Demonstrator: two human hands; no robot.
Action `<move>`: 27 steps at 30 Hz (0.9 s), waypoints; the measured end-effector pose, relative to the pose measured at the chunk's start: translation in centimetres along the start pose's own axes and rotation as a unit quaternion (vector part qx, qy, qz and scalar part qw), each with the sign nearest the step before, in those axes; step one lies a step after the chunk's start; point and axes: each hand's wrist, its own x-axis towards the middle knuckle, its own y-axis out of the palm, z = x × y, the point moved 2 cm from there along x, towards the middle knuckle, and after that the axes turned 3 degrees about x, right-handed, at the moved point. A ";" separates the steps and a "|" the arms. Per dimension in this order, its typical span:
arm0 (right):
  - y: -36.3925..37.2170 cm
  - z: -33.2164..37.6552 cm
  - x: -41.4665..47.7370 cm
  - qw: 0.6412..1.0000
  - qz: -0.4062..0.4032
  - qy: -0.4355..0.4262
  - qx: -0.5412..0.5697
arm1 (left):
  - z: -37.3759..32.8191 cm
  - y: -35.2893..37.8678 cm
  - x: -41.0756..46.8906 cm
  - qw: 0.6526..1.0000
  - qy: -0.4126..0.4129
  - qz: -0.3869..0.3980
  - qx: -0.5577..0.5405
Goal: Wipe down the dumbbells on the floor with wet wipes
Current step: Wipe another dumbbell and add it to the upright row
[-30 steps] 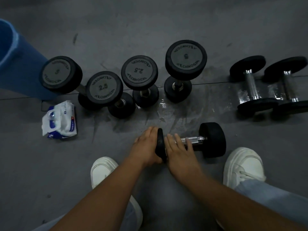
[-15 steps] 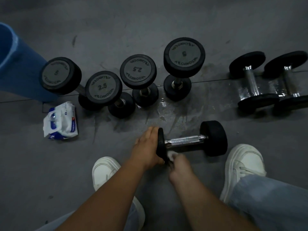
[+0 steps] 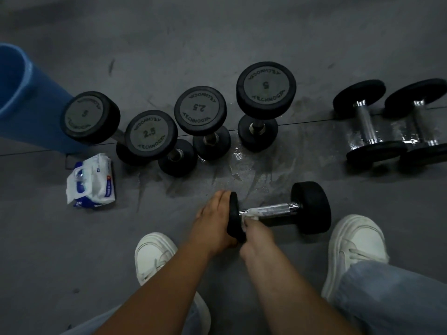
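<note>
R hand (image 3: 254, 240) fingers are curled round a white wipe (image 3: 250, 213), pressed to the chrome handle at its L end, just beside the inner face of the L head; hand is motion-blurred, so exact finger placement can't be told. L hand (image 3: 212, 221) lies flat w/ fingers closed against the outer face of the L head, bracing it.

The dumbbell (image 3: 310, 207) lies on its side on the floor (image 3: 242, 39), between the person's two shoes, handle running L–R.

To do this step well, probably: keep the L hand firm so the round heads don't roll, wrap the wipe fully round the handle and draw it toward the R head, turning the bar to reach the underside. Knurled chrome likely snags the wipe, so short strokes. Heads appear not yet done on this one.

Room: open floor ahead of the handle up to a wet patch (image 3: 242, 160). Beyond it, four dumbbells stand on end in a row (image 3: 200, 110), well apart from the hands. Two more (image 3: 367, 131) lie far R. R shoe (image 3: 355, 245) sits just beside the R head: tight there. Wipe pack (image 3: 93, 180) lies to the L, w/in reach it seems; blue bin (image 3: 21, 93) behind it.
</note>
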 end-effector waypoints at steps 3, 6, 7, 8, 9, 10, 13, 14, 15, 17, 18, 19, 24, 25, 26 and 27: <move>-1.3 1.5 0.2 0.973 0.000 -0.167 -0.160 | -0.1 0.0 0.0 1.000 0.001 0.003 -0.002; -2.2 3.3 -1.6 0.823 0.005 -0.418 -0.385 | 0.0 -0.1 0.1 1.000 0.006 -0.001 0.002; -1.9 3.6 -2.0 0.742 -0.004 -0.497 -0.451 | 0.0 -0.2 0.1 1.000 0.006 -0.001 0.000; -1.3 4.0 -2.2 0.649 -0.010 -0.557 -0.518 | 0.0 -0.3 0.1 1.000 0.008 -0.001 -0.003; -1.0 3.8 -2.1 0.571 -0.006 -0.587 -0.573 | -0.1 -0.3 0.1 1.000 0.010 0.000 -0.006; -1.3 2.9 -1.2 0.510 0.003 -0.592 -0.624 | 0.0 -0.3 0.1 1.000 0.011 0.001 -0.006; -4.6 0.7 -0.3 0.412 0.028 -0.575 -0.706 | 0.2 -0.1 0.3 1.000 0.012 0.007 0.003; -5.4 0.7 -0.1 0.388 0.038 -0.574 -0.720 | 0.2 -0.1 0.3 1.000 0.011 0.008 0.003; -5.4 1.2 0.1 0.370 0.043 -0.570 -0.732 | 0.2 0.0 0.4 1.000 0.008 0.010 0.001; -3.7 2.7 0.5 0.351 0.047 -0.562 -0.748 | 0.1 -0.3 0.5 1.000 0.008 0.013 0.005; -2.9 3.2 0.6 0.366 0.052 -0.540 -0.756 | 0.1 -0.3 0.6 1.000 0.010 0.016 0.011; -2.6 3.0 0.4 0.396 0.061 -0.514 -0.759 | 0.0 -0.4 0.6 1.000 0.010 0.018 0.014; -4.1 2.2 -1.1 0.419 0.072 -0.503 -0.752 | -0.2 -0.5 0.4 1.000 0.003 0.019 0.014; -3.6 2.9 -0.7 0.406 0.083 -0.509 -0.755 | -0.1 -0.5 0.5 1.000 0.001 0.019 0.012; -2.7 3.9 -0.4 0.407 0.092 -0.502 -0.758 | -0.1 -0.5 0.6 1.000 0.001 0.017 0.010; -1.9 4.5 -0.2 0.422 0.094 -0.492 -0.755 | -0.2 -0.5 0.5 1.000 0.002 0.014 0.008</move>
